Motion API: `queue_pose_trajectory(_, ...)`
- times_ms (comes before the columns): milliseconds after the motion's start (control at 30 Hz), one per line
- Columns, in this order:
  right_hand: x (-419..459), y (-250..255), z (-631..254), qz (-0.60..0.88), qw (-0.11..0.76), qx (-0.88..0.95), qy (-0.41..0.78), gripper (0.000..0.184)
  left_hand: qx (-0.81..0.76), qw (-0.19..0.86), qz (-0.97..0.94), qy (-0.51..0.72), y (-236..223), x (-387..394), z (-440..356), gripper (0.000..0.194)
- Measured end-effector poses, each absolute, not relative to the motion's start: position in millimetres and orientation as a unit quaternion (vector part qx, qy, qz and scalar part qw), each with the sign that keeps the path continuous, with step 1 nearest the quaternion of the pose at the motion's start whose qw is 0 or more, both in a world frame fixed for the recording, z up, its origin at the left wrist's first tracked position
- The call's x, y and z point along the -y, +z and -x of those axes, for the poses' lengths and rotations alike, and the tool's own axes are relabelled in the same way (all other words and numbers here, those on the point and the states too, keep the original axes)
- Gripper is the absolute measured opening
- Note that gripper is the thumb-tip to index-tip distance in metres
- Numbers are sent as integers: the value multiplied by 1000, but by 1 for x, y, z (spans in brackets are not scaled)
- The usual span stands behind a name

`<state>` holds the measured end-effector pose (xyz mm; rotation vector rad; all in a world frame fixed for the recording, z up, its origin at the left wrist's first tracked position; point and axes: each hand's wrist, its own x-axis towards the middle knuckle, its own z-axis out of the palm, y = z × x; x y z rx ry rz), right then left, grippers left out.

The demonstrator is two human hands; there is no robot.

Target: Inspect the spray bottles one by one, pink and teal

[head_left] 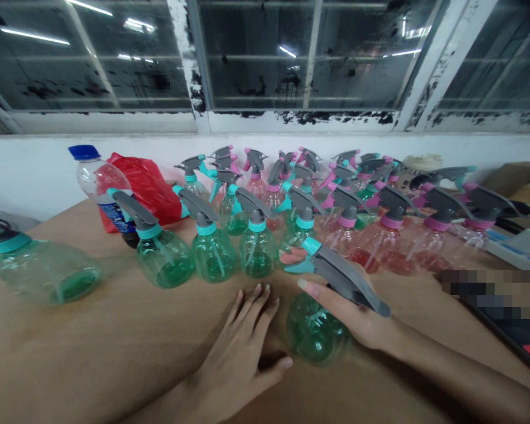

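My right hand (357, 312) is wrapped round the neck of a green spray bottle (315, 333), just under its grey and turquoise trigger head. Flat on the wooden table (159, 359), fingers stretched forward, lies my left hand (241, 341), to the left of that bottle and holding nothing. Just beyond my fingertips stands a green spray bottle (257, 250), with another green spray bottle (214, 253) to its left. Pink spray bottles (380, 241) continue the row to the right. My right palm and part of the held bottle's neck are hidden.
Far left stands a separate green spray bottle (48, 271). A blue-capped soda bottle (99, 176) and a red plastic bag (145, 188) are at the back left. More sprayers crowd behind the row. A dark flat object (494, 318), partly blurred out, lies at right. Windows (309, 53) line the wall.
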<state>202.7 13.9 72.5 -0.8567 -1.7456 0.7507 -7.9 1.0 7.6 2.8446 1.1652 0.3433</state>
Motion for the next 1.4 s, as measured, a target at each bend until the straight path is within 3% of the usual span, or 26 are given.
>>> queue_pose_trajectory(733, -14, 74, -202, 349, 493, 731, 317, 31, -373, 21, -919, 123, 5, 1, 10, 77)
queue_pose_trajectory(967, -12, 72, -204, 396, 475, 710, 336, 11, -373, 19, -920, 119, 6, 0, 9, 78)
queue_pose_trajectory(1400, -12, 73, -207, 367, 494, 728, 303, 27, -376, 14, -919, 113, 7, 0, 9, 75)
